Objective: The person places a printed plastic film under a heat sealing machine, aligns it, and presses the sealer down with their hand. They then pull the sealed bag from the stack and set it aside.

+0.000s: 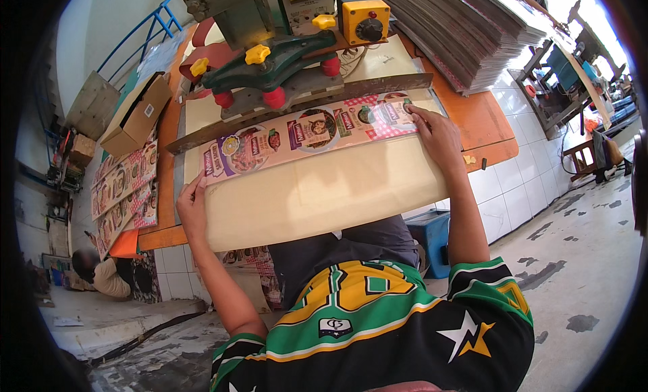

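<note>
A long printed strip with food pictures and red-checked patches lies across a cream sheet at the front of the work table. My left hand is closed at the strip's left end, with its fingertips at the corner. At the other end, my right hand pinches the right edge, thumb underneath partly hidden. Just beyond the strip runs a long metal bar of a press. Above that bar sits a dark green clamp with yellow knobs and red feet.
A yellow control box with a black knob stands behind the clamp. A tall stack of sheets rises at the far right. On the left are an open cardboard box and loose printed strips. A person is low at the left.
</note>
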A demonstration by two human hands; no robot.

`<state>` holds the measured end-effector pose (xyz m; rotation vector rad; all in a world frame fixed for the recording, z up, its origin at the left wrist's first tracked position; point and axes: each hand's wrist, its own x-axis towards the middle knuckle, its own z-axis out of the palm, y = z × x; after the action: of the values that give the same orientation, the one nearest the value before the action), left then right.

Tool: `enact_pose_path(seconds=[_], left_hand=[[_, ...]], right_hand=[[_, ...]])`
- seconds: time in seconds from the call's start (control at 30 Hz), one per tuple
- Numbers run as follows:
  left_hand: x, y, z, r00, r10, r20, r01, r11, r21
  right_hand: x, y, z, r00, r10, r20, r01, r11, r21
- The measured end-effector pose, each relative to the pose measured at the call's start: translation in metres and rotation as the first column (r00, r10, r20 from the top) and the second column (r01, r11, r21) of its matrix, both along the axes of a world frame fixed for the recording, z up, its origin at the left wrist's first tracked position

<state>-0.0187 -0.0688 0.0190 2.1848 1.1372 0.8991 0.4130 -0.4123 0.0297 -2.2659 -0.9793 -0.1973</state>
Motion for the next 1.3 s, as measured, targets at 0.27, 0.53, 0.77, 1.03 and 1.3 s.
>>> enact_pose_path(seconds=[0.27,0.53,0.77,1.03,1.3], left_hand=[[0.0008,-0.0003,0.0008,1.0,-0.009,0.018,0.009,1.0,-0.004],[-0.0019,0.0031,-0.0024,1.0,-0.012,0.002,0.012,1.0,0.004],[-0.0023,0.0042,-0.0047,1.0,-0.002,0.001,0.002,1.0,0.009],[-0.001,0.0015,-0.0024,1.0,0.001,0.007,-0.001,1.0,-0.002],[-0.0006,0.0013,-0.0016,1.0,0.001,0.007,0.0,1.0,-0.019]], right_hand=[[0.0004,0.0,-0.0006,1.0,-0.001,-0.006,0.001,1.0,-0.003],[0.0004,0.0003,-0.0004,1.0,-0.007,-0.004,0.007,1.0,-0.005],[-0.0002,0.0005,0.0004,1.0,-0.001,-0.008,0.001,1.0,-0.004],[0.0,0.0005,0.0001,1.0,0.003,-0.018,-0.003,1.0,-0.002],[0.002,-0.0007,-0.0025,1.0,0.012,0.029,-0.012,1.0,0.006]])
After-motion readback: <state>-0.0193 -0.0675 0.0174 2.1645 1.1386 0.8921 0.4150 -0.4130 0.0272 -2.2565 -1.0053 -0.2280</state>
